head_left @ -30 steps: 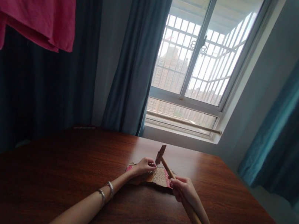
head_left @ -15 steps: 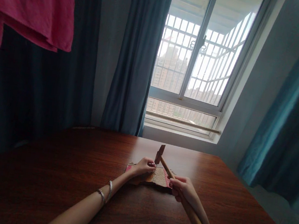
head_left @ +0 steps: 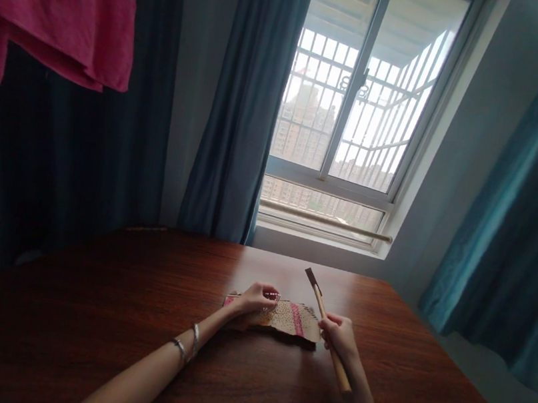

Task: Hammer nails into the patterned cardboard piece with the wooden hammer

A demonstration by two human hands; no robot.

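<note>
A worn piece of cardboard [head_left: 284, 315] lies flat on the brown wooden table [head_left: 140, 317], dotted with many small dark marks and crossed by pink bands. My left hand [head_left: 255, 298] rests on its left part, fingers pinched around a thin shiny nail [head_left: 278, 299] held upright against the cardboard; the fingers partly hide it. Two silver bangles [head_left: 187, 345] circle my left wrist. My right hand [head_left: 340, 337] is closed around the wooden handle of a hammer [head_left: 319, 298]. Its dark metal head is raised up and to the right of the nail, apart from it.
Past the table's far edge are a barred window [head_left: 342, 118] and a blue curtain [head_left: 243, 103]. Another curtain [head_left: 519, 185] hangs at the right. A pink cloth [head_left: 65, 9] hangs at the upper left.
The hammer has lifted off the top of the nail and swung right, together with my right hand. My left hand stays pinched in place on the cardboard.
</note>
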